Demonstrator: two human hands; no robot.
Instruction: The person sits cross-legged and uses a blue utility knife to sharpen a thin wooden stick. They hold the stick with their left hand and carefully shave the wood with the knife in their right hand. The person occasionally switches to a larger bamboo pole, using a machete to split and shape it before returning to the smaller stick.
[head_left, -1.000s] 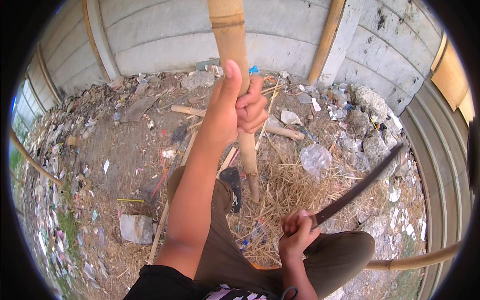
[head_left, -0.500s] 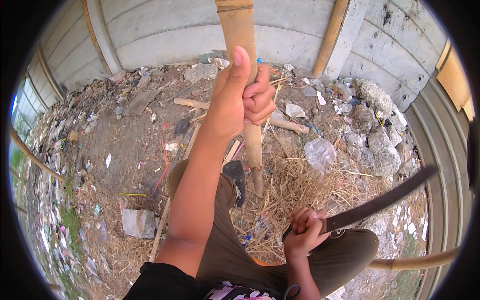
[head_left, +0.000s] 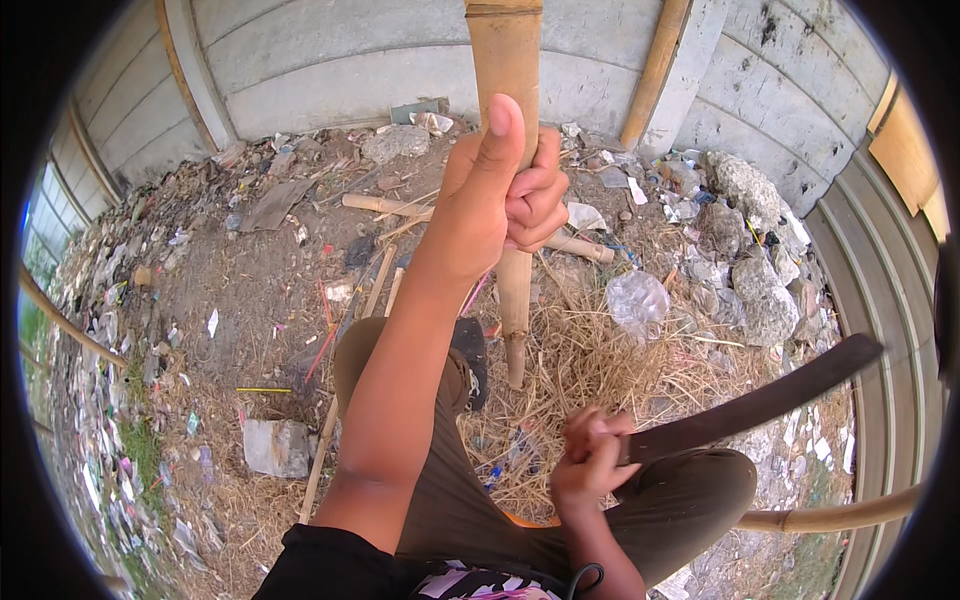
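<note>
My left hand [head_left: 505,190] is wrapped round a thick bamboo pole [head_left: 505,70], its thumb laid up along the near side. The pole stands roughly upright, its top running out of view and its narrow lower end coming down over dry shavings. Low on the right, my right hand [head_left: 592,460] grips a machete [head_left: 760,400] by the handle, which the fingers mostly cover. The long dark blade points right and slightly up, over my bent right knee, apart from the pole.
Dry straw-like shavings [head_left: 640,365] cover the ground around the pole's foot. A cut bamboo length [head_left: 580,248] lies behind it. Rocks [head_left: 765,295] and clear plastic [head_left: 637,303] are to the right, a concrete block [head_left: 277,447] to the left. A panel wall [head_left: 330,90] stands behind.
My left hand and the bamboo pole's upper part have shifted a little to the right. My right hand has moved slightly left, and the machete blade has changed angle a little.
</note>
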